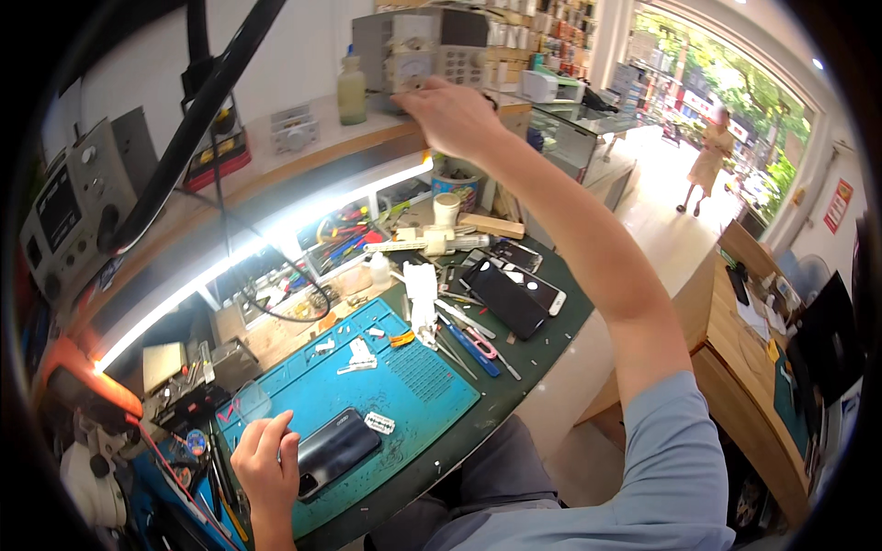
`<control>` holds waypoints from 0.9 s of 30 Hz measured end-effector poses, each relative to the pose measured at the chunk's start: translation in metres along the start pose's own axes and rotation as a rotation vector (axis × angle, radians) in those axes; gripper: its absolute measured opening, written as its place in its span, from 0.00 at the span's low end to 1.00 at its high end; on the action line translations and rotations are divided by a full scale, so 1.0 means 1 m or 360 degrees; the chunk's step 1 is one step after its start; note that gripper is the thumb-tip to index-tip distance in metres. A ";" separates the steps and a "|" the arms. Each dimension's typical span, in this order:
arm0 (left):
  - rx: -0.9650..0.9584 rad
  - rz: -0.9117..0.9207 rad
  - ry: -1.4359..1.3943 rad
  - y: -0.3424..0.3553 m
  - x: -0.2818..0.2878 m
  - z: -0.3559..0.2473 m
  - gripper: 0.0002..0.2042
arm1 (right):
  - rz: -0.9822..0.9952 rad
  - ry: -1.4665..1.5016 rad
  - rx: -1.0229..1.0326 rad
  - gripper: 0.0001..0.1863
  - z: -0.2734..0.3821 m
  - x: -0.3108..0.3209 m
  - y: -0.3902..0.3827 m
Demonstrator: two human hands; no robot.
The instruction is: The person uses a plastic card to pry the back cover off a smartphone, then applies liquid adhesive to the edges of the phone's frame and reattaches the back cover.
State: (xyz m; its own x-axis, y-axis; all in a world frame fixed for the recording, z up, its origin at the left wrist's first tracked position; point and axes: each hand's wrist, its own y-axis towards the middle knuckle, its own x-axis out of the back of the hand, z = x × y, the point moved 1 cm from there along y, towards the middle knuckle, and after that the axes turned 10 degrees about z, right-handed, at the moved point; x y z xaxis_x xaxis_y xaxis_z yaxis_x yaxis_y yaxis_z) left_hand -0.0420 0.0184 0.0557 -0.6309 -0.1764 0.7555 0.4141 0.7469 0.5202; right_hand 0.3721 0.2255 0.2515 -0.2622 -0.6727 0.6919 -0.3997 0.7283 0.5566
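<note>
My left hand hovers at the left end of a dark, glossy smartphone, its fingers loosely bent and nothing visible in them. The phone lies back up on a blue repair mat. A razor blade rests by its upper right corner. Stretched far forward, my right hand is up at the shelf, fingertips drawn together against the lower front of a grey bench instrument with a dial and buttons. Whatever those fingertips grip is too small to make out. A bottle of yellowish liquid stands left of that hand.
Two phones, one black, lie right of the mat beside tweezers and a blue-handled tool. A bright tube light runs under the shelf. A black cable hangs before it. Someone stands near the doorway.
</note>
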 end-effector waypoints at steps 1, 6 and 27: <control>0.0004 -0.0012 0.0011 -0.001 0.000 0.001 0.11 | 0.0027 -0.0059 0.0041 0.18 0.001 0.000 0.002; 0.0040 0.0016 -0.0012 -0.007 0.000 0.003 0.11 | 0.0072 -0.0166 0.0121 0.16 0.000 0.000 0.002; 0.0076 0.0158 0.0080 -0.005 -0.005 0.005 0.12 | -0.0119 -0.0239 0.0300 0.04 -0.022 0.001 0.003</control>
State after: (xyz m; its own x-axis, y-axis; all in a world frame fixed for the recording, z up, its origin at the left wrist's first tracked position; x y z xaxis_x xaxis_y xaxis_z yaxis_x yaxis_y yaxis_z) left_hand -0.0443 0.0182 0.0474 -0.5542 -0.1310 0.8220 0.4404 0.7918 0.4231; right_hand 0.3902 0.2297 0.2635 -0.3480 -0.7457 0.5681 -0.5759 0.6482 0.4981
